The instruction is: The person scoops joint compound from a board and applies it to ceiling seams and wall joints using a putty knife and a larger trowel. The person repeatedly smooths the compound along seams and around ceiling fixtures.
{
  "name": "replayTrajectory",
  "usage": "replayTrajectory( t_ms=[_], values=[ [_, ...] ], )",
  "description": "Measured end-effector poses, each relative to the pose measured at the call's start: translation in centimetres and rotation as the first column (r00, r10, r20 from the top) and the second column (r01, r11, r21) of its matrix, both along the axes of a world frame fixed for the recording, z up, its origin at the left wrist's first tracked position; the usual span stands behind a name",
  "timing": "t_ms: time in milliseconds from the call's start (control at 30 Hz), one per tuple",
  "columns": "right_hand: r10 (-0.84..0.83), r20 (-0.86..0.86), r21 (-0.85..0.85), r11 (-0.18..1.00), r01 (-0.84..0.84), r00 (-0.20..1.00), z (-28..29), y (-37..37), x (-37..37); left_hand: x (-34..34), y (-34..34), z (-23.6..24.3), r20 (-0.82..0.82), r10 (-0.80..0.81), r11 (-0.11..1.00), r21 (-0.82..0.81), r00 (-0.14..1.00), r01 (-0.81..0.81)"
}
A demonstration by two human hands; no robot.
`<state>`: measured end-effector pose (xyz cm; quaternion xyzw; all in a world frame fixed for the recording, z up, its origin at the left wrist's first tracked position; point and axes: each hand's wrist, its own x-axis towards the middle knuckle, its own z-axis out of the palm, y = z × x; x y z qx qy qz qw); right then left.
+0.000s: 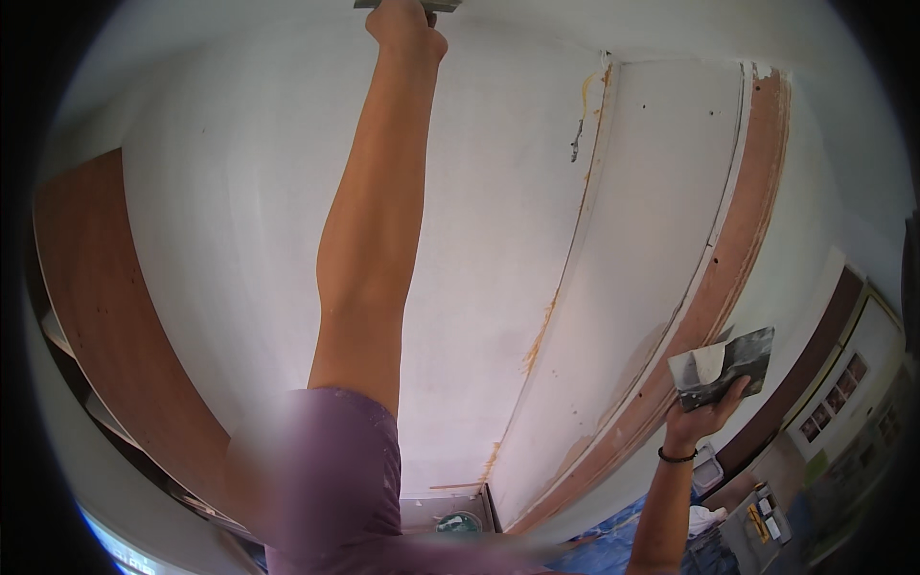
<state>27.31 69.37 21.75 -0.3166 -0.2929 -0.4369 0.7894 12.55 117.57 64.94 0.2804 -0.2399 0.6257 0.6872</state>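
My left hand [406, 24] reaches up to the top edge, closed round a flat metal trowel [437, 6] near where the white wall [479, 192] meets the ceiling. My purple sleeve covers that shoulder. At the lower right my right hand [707, 417], with a dark bracelet at the wrist, holds a wide, stained metal plastering blade [743, 369] with pale putty on it. It is held in front of a long reddish-brown strip [738, 240] beside the white panel [652, 182].
A curved-looking brown board [105, 287] with shelves stands left. A wire [580, 129] hangs from the wall. Below are a bucket [458, 522], blue sheeting [613, 532] and a surface holding tools [762, 517]. A white door [824, 383] with small panes is at the right.
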Motion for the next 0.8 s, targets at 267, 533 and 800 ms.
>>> replayTrajectory(
  t_ms=[267, 533, 800],
  values=[
    [0.24, -0.115, 0.199, 0.956, -0.214, 0.964, 2.7, 0.6, -3.0, -0.7, -2.7, -5.8, -0.024, 0.009, 0.996, -0.092, 1.0, -0.011],
    [0.214, -0.094, 0.161, 0.967, -0.198, 0.972, 1.5, 0.3, -1.8, -1.8, -1.4, -0.5, -0.126, 0.008, 0.981, -0.192, 0.992, -0.032],
    [0.167, -0.133, 0.16, 0.976, -0.145, 0.977, 1.4, -0.2, -2.6, -5.6, -3.1, -4.5, 0.052, 0.161, 0.971, 0.172, 0.986, -0.168]
  ],
)
